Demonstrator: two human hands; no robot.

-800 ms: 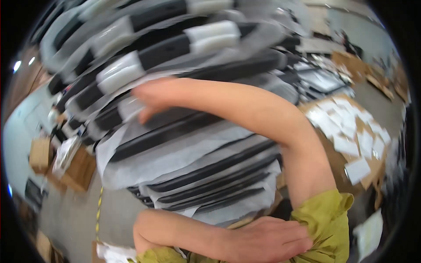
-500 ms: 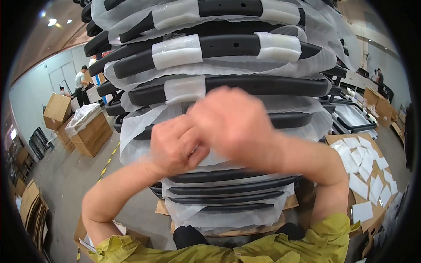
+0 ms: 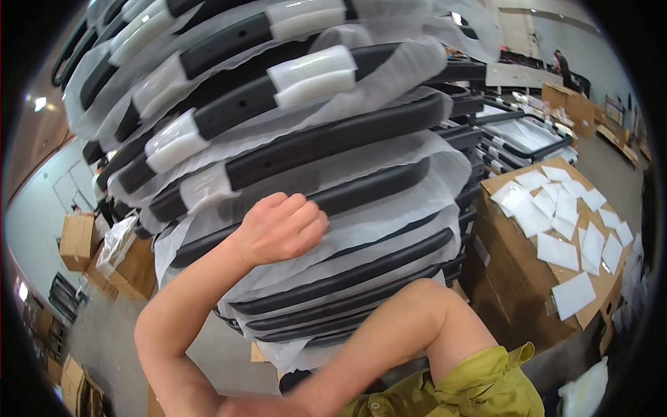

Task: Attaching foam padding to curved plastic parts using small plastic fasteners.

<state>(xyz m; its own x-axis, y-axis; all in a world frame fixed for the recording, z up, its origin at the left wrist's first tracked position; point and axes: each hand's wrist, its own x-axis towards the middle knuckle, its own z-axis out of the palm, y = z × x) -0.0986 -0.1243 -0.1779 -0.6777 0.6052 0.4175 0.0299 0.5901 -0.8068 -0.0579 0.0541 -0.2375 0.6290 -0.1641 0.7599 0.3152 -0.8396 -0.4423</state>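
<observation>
My left hand [image 3: 281, 229] is curled in a fist with its back toward me, in front of the stacked black bars. Its palm side is hidden, so what it may hold does not show. Behind it runs a black bar [image 3: 375, 186] with thin white wrapping sheet [image 3: 424, 198] around it. White foam pieces [image 3: 316, 75] under clear film are fixed on the bars above. My right hand [image 3: 260, 406] is low at the bottom edge, across by my left upper arm; it is blurred and its fingers are cut off.
At right a large cardboard box [image 3: 511, 278] carries several scattered white foam sheets [image 3: 558, 250]. Black frames [image 3: 524, 132] are piled behind it. Cardboard boxes [image 3: 135, 267] stand on the left floor. A person [image 3: 561, 68] is far off at right.
My hands, together in front of the bars before, are apart. The right hand has swung down to the lower left. My view has turned right, bringing the foam-covered box closer.
</observation>
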